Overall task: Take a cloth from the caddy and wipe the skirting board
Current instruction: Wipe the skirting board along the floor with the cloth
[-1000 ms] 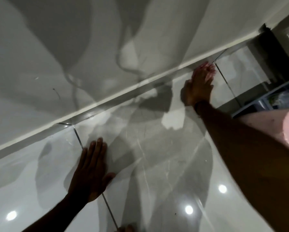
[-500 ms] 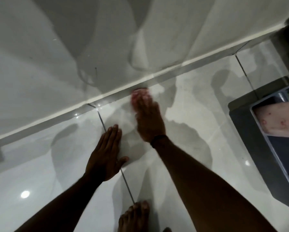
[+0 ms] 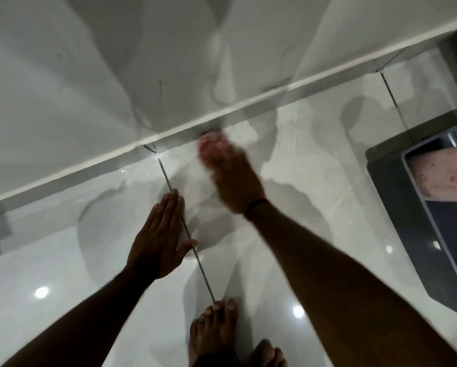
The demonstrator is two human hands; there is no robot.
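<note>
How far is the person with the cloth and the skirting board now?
Done: a pink cloth is out of the caddy and under the right hand. In hand: that hand presses it at the foot of the skirting board, blurred as if mid-wipe, while the left hand lies flat on the floor. Left: I cannot tell which stretches are clean, so the remainder is uncertain.

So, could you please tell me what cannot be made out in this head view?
- Cloth under the right hand: motion-blurred, so its pattern is unreadable.
- Caddy: cut off by the right edge, contents mostly unseen.
- Skirting board: any dirt lost in glare and shadow.
- Left hand: its palm faces the floor.
</note>
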